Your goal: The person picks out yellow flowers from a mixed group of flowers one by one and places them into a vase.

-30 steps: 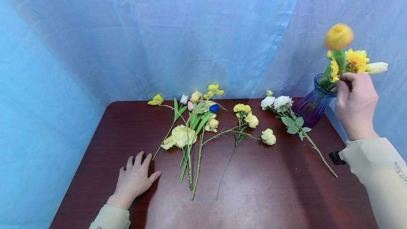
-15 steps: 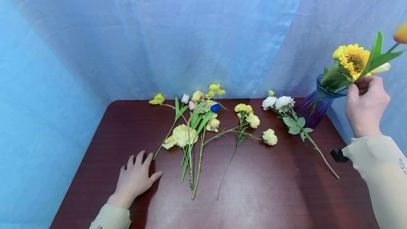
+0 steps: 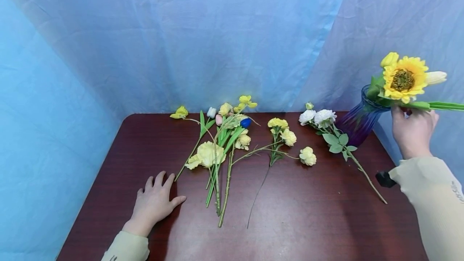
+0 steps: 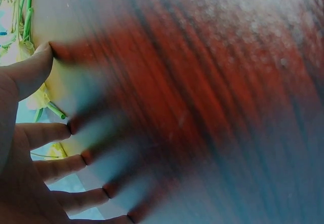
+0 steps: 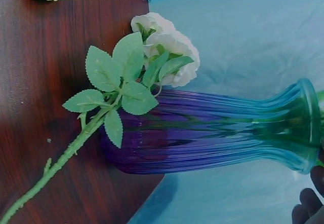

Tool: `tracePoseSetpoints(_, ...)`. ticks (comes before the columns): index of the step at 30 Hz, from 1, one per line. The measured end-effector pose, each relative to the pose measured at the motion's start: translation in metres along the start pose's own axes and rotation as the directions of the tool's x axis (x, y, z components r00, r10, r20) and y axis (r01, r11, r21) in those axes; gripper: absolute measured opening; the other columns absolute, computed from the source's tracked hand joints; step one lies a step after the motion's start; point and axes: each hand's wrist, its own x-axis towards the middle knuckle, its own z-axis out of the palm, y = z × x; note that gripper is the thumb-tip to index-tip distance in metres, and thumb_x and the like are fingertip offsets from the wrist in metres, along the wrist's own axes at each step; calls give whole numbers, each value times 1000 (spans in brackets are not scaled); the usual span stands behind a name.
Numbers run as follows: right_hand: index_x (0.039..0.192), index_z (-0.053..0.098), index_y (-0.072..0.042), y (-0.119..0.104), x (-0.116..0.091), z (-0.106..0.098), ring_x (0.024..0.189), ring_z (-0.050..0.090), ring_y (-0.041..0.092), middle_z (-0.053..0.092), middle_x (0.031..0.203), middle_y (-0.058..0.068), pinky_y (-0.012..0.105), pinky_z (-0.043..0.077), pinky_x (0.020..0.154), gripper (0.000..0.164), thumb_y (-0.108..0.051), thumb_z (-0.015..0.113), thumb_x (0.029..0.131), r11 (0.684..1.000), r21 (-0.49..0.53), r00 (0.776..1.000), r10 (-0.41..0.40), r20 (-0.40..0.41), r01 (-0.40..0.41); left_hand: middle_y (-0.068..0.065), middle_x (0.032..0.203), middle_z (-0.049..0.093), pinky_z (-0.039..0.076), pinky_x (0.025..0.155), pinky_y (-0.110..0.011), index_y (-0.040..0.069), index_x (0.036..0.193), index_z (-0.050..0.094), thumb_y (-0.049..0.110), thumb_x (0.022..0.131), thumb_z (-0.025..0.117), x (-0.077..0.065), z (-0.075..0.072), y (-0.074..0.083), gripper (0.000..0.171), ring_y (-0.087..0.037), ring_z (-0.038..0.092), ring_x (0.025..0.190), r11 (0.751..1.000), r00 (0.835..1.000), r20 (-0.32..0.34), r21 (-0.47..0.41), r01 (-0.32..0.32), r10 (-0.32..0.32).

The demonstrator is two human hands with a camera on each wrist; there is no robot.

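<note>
Head view: pinching a green-leaved stem (image 3: 444, 106) with the right hand (image 3: 415, 132) below the sunflower (image 3: 403, 79), at the mouth of the blue-purple vase (image 3: 357, 122); resting the left hand (image 3: 153, 202) spread-fingered on the table (image 3: 297, 212) near the white tulip (image 3: 201, 128)

On the table (image 3: 290, 208), loose flowers (image 3: 209, 154) lie left of the vase (image 3: 357, 121) (sunflower (image 3: 403, 79) inside).

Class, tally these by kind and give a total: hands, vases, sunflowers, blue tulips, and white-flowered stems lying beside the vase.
Left hand and right hand: 2
Vase: 1
Sunflower: 1
Blue tulip: 1
White-flowered stem: 1
Total: 6
</note>
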Motion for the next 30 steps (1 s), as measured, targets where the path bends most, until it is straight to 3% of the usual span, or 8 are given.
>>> tracePoseSetpoints(5, 96, 61, 6, 3, 0, 0, 104, 44, 43, 46, 81, -3, 54, 22, 98, 32, -23, 48, 99, 998, 6, 994, 64, 84, -64, -27, 140, 39, 37, 83, -75, 6, 140, 47, 59, 80, 68, 1, -1, 0, 82, -55, 36, 121, 1000, 1000, 13, -7, 8, -8)
tracePoseSetpoints(9, 101, 61, -11, 3, -4, -1, 90, 46, 20, 45, 90, -7, 35, 31, 84, 25, -32, 47, 99, 978, 66, 973, 187, 137, -197, -27, 141, 38, 37, 84, -76, 7, 141, 47, 58, 81, 69, 1, -1, 1, 82, -55, 35, 123, 1000, 1000, 25, -12, 18, -17)
tracePoseSetpoints(14, 109, 58, -27, 3, -10, -4, 85, 41, 0, 46, 97, -16, 24, 30, 76, 17, -38, 49, 99, 907, 207, 926, 336, 172, -367, -26, 142, 38, 37, 85, -75, 7, 141, 46, 59, 81, 68, 1, -2, 1, 82, -55, 35, 123, 1000, 999, 42, -10, 22, -22)
tracePoseSetpoints(16, 111, 62, -23, 3, -11, -4, 87, 42, -1, 49, 97, -17, 22, 30, 77, 21, -36, 51, 99, 891, 248, 923, 351, 156, -380, -26, 142, 37, 37, 85, -75, 7, 141, 46, 59, 81, 68, 1, -2, 1, 82, -55, 35, 123, 1000, 999, 43, -8, 21, -21)
tracePoseSetpoints(22, 106, 63, -17, 3, -9, -3, 70, 39, 10, 48, 81, -3, 32, 28, 66, 30, -41, 48, 99, 938, 128, 937, 297, 186, -323, -25, 142, 38, 37, 85, -75, 8, 141, 47, 59, 81, 68, 1, -1, 0, 81, -54, 35, 123, 1000, 999, 39, -7, 19, -19)
tracePoseSetpoints(25, 101, 58, -20, 3, -8, 1, 67, 40, 10, 45, 81, -2, 28, 32, 61, 22, -41, 50, 98, 931, 157, 935, 300, 189, -331, -25, 142, 37, 37, 86, -75, 8, 141, 46, 58, 81, 68, 1, -1, -1, 81, -54, 35, 124, 1000, 999, 38, -11, 19, -19)
tracePoseSetpoints(27, 105, 51, -24, 2, -10, 5, 68, 42, 7, 44, 85, -4, 20, 34, 57, 15, -37, 54, 97, 893, 231, 919, 348, 188, -385, -25, 142, 37, 36, 86, -75, 8, 141, 46, 58, 81, 68, 1, -1, -1, 81, -54, 34, 124, 1000, 999, 38, -15, 21, -20)
tracePoseSetpoints(30, 112, 40, -25, -1, -18, 12, 68, 45, 5, 42, 92, -5, 12, 37, 52, 28, -30, 60, 94, 769, 409, 871, 453, 192, -491, -25, 143, 37, 36, 86, -75, 8, 142, 46, 58, 81, 68, 1, -1, -1, 81, -54, 34, 124, 1000, 999, 42, -17, 24, -23)
